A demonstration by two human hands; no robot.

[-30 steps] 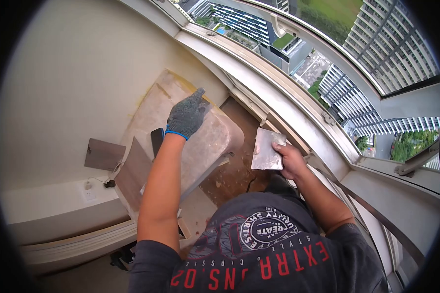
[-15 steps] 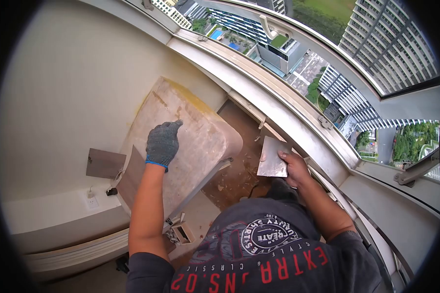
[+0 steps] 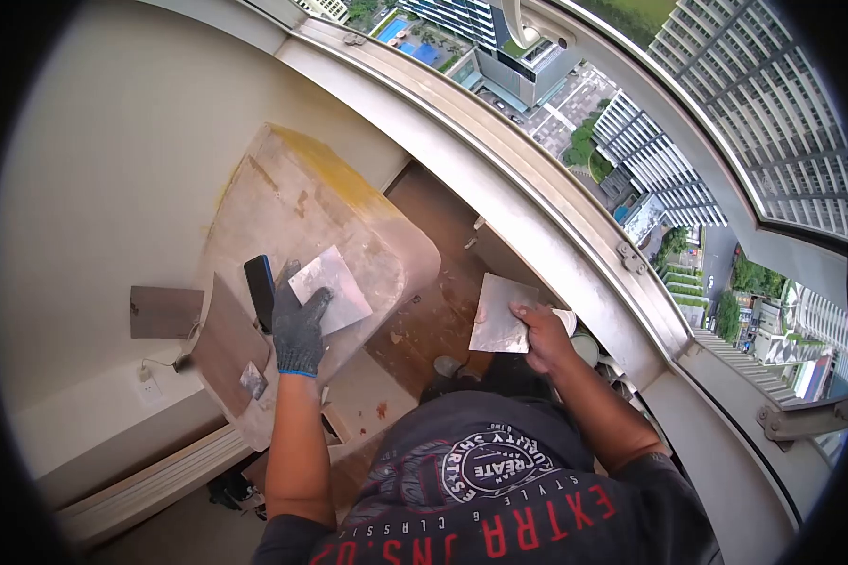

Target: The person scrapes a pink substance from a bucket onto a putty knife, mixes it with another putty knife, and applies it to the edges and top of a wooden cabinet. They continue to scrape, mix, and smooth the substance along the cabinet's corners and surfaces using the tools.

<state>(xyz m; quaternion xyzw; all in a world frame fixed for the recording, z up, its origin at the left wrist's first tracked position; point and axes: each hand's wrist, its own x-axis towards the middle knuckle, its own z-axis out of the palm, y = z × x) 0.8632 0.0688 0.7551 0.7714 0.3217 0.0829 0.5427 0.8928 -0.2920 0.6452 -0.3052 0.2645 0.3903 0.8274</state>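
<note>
My left hand, in a dark grey glove with a blue cuff, grips a thin square metal sheet, its thumb across the face. The sheet is over a pale, stained, round-cornered surface. A dark phone with a blue edge lies just left of the gloved fingers. In my bare right hand is a second thin metal sheet, pinched at its right side with the thumb on top. The fingers under both sheets are hidden.
A long open window ledge crosses the right side, high above buildings. Debris is scattered on the brown floor. At left are a brown board, a wall socket and a leaning panel. A white container stands beside my right hand.
A metal sheet and the phone now show at my left hand, which has shifted slightly down and turned. My right hand still holds its sheet. The whole view has shifted.
</note>
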